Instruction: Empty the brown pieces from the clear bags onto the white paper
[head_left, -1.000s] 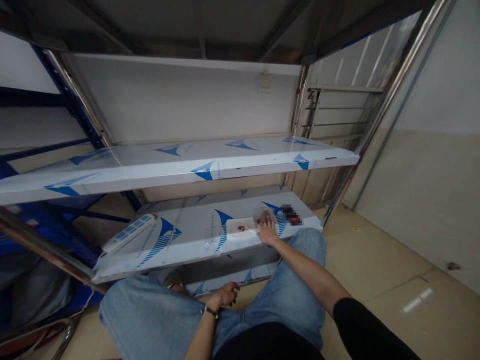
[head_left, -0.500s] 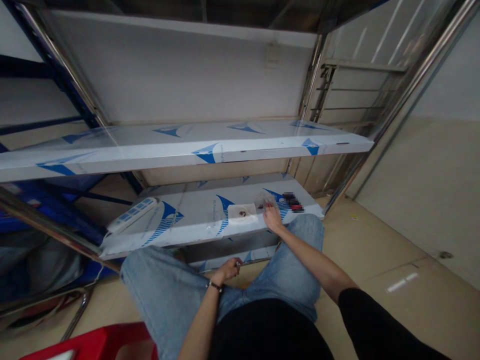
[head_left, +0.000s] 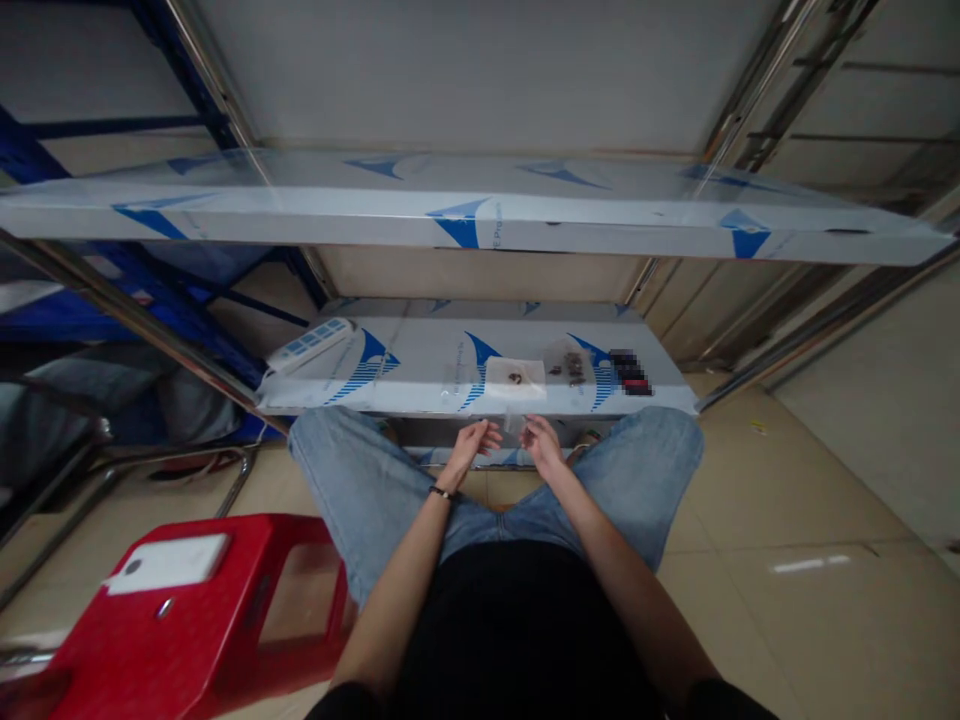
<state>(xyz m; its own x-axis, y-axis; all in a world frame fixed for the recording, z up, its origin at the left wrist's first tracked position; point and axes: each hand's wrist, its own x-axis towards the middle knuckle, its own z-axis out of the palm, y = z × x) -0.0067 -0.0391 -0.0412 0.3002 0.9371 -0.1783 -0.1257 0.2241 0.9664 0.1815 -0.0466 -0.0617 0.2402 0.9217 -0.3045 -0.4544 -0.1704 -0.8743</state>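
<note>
Clear plastic [head_left: 514, 422] shows between left hand [head_left: 472, 444] and right hand [head_left: 543, 443], just beside the right. I cannot tell if either grips

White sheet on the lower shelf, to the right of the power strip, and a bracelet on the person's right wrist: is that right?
Not quite: the bracelet is on the left hand's wrist, as the head view shows. The white sheet does lie on the lower shelf, right of the power strip.
</note>
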